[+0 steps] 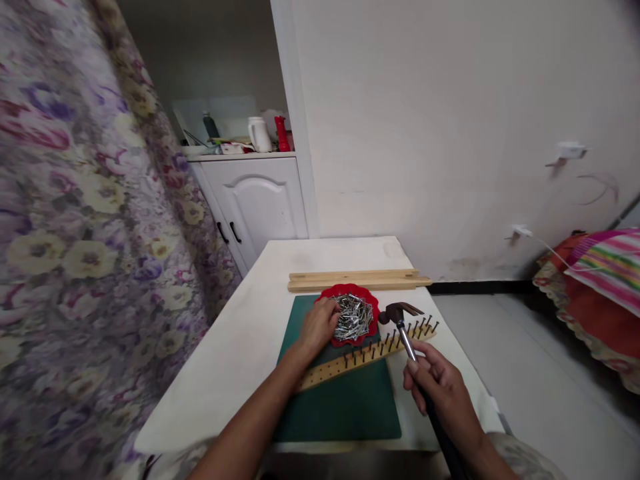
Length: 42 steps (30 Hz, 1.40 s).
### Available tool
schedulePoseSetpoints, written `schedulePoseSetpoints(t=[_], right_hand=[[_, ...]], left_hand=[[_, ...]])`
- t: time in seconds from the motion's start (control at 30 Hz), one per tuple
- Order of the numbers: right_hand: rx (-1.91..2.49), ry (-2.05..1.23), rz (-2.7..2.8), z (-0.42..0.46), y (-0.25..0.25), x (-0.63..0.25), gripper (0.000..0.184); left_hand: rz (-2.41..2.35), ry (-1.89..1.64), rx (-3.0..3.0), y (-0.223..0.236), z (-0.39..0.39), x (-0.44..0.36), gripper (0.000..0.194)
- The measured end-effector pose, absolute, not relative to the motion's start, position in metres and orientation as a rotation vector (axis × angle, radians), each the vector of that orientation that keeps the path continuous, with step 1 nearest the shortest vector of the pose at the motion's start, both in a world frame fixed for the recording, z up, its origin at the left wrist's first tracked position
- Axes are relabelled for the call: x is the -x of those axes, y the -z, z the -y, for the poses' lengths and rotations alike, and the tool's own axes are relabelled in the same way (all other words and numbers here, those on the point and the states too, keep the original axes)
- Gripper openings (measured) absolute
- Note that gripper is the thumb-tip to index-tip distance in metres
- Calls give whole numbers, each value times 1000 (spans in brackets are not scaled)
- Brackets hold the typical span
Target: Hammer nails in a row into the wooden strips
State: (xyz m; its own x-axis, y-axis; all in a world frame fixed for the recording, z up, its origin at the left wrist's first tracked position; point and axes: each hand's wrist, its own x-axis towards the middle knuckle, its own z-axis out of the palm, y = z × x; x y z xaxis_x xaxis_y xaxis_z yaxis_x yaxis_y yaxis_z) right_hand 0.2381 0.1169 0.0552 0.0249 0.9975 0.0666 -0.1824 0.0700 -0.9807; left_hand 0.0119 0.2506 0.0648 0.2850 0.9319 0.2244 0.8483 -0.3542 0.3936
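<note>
My left hand (321,325) reaches over the left rim of a red scalloped dish (376,312) heaped with silver nails (354,316). Its fingers are curled together at the edge of the pile; whatever lies between them is hidden. In my right hand (440,380) is a claw hammer (400,319), gripped by the handle with its head up, right of the dish. Between my hands a wooden strip (327,373) slants across a green mat (345,407). Several dark nails (385,343) stand up along its right part, while small dark holes dot its left part.
Two plain wooden strips (355,280) lie behind the dish on the white table (225,347). A floral curtain (100,233) hangs at the left, and a white cabinet (260,200) stands beyond. A bed with a striped cover (607,260) is at the right.
</note>
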Motion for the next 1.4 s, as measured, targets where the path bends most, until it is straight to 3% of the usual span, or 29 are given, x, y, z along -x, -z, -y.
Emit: schedulePoseSetpoints(t=[0.3,0.57,0.9,1.1,1.4], right_hand=[[1047,-1247,1099,-117,-56,-238,38],[1033,-1242,1106,-118,-60,-237,38],[990,-1259,1159,-118,-52,-233,34],[999,-1270,1187,-113,-49,-221,37],[1034,-1289,1230,-112,-43,-214,40]], left_hand=[[-1866,-522,-2165,-43,-319,-48,9],[-1687,-798,-1993,-40,-319,-45,8],[-1334,-1175,-1604,-53,-230,21,21],[-1141,-1116,-1394,-34,-170,25,21],[-1166,-1097,-1241,-28,-169,12,25]])
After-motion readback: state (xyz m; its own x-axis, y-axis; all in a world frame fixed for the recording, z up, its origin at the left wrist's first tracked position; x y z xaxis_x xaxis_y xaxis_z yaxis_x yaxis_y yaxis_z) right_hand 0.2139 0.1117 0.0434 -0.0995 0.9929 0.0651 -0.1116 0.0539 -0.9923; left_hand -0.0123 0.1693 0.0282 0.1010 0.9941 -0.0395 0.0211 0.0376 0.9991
